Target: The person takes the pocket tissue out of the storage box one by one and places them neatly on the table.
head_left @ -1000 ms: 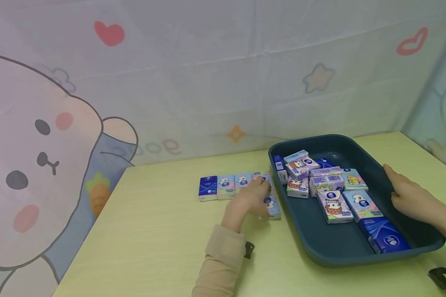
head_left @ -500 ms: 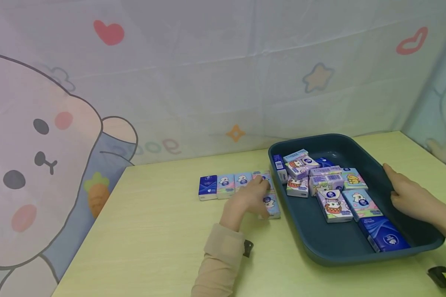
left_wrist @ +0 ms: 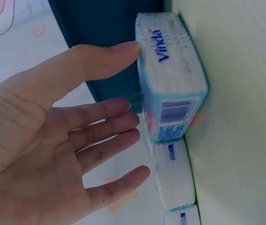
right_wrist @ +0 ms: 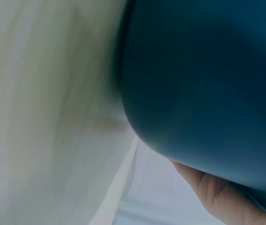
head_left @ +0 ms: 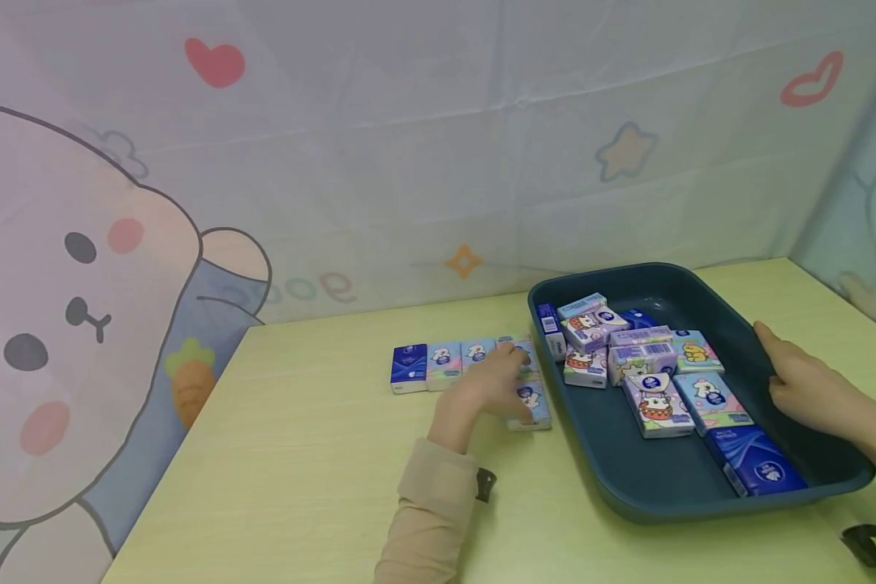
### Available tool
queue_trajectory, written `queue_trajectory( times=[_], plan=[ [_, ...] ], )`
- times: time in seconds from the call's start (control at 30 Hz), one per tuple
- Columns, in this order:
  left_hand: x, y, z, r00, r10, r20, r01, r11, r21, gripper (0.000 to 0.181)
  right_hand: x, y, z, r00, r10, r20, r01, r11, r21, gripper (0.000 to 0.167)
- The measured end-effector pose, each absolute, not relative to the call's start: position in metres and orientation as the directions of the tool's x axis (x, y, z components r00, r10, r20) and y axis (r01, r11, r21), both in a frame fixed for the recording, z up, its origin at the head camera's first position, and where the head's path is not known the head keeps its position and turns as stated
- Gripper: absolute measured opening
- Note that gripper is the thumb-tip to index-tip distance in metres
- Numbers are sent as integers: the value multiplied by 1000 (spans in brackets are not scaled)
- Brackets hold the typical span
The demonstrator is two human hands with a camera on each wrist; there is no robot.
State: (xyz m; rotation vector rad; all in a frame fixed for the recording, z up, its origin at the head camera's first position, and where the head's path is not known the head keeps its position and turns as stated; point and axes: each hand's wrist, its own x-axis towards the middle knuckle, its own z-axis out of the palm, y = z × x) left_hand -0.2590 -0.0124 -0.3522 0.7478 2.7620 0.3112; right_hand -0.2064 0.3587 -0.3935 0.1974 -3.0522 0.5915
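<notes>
My left hand (head_left: 485, 385) reaches over small tissue packs set out on the table. In the left wrist view the thumb of the left hand (left_wrist: 53, 126) touches or nearly touches the edge of a light blue "Vinda" tissue pack (left_wrist: 173, 79); the other fingers are spread and rather straight. That pack (head_left: 531, 410) sits below a pink-blue pack (head_left: 514, 347), partly hidden by the fingers. My right hand (head_left: 818, 397) holds the right rim of a dark teal plastic tub (head_left: 606, 474); its fingers (right_wrist: 217, 194) show partly behind the tub wall in the right wrist view.
A dark blue pack (head_left: 409, 369), a pink pack (head_left: 444, 365) and a light blue pack (head_left: 476, 354) continue the row leftward. Several packs lie in the tub, among them a larger blue one (head_left: 752, 462). A printed cloth (head_left: 380, 162) hangs behind the table (head_left: 299, 454).
Almost nothing differs. My left hand stays over the same packs with only a slight shift, and the right hand keeps its place on the tub rim.
</notes>
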Motion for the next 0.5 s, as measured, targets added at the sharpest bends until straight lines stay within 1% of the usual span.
queue_trajectory(
  times=[0.07, 0.17, 0.33, 0.5],
  plan=[
    [-260, -12, -351, -826, 535, -178, 476, 830, 290, 78, -206, 360, -394, -991, -118, 56, -130, 924, -360, 76],
    [-262, -13, -348, -820, 554, -143, 481, 803, 353, 73, -205, 362, -394, -991, -117, 65, -133, 927, -351, 76],
    [-268, -10, -344, -831, 554, -58, 478, 763, 435, 69, -204, 362, -393, -991, -120, 64, -136, 915, -380, 76],
    [-279, -7, -342, -841, 540, 24, 486, 737, 470, 73, -204, 359, -392, -985, -150, 87, -173, 894, -413, 75]
  ],
)
